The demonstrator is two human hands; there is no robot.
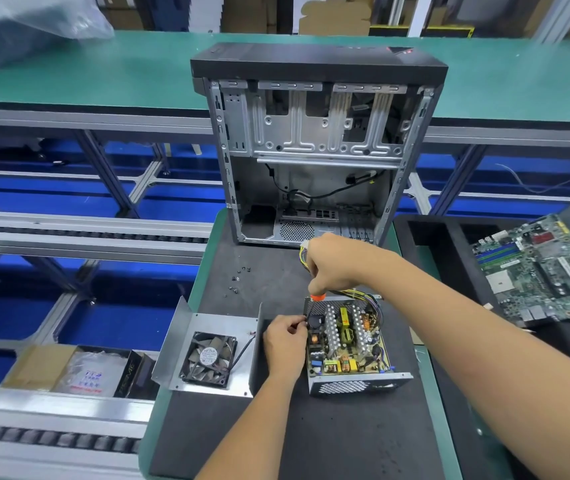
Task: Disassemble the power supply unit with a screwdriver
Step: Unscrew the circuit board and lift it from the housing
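the psu (347, 344) is lying open on the black mat (311, 434), near the front edge of the bench, with its board and heatsinks exposed. its cover (207, 355), with the fan bolted in, is lying just to the left, already taken off. a screwdriver (317, 298) is being held upright by the right hand (335, 265), closed around the handle, only the orange collar showing below the fist; the tip is being aimed at the far left corner of the board. the left hand (285, 336) is being pressed against the left wall of the psu, fingers pinched narrow at the corner, whether on a screw or only steadying cannot be told. loose screws (238, 278) are lying on the mat beyond the cover. an empty case (311, 150) is standing behind, a motherboard (540, 268) lying in the foam tray at the right.

the step in hand appears to be the freeing of the board from its tray. next, the tip is needing to be seated squarely in the screw head, and the housing kept from sliding.
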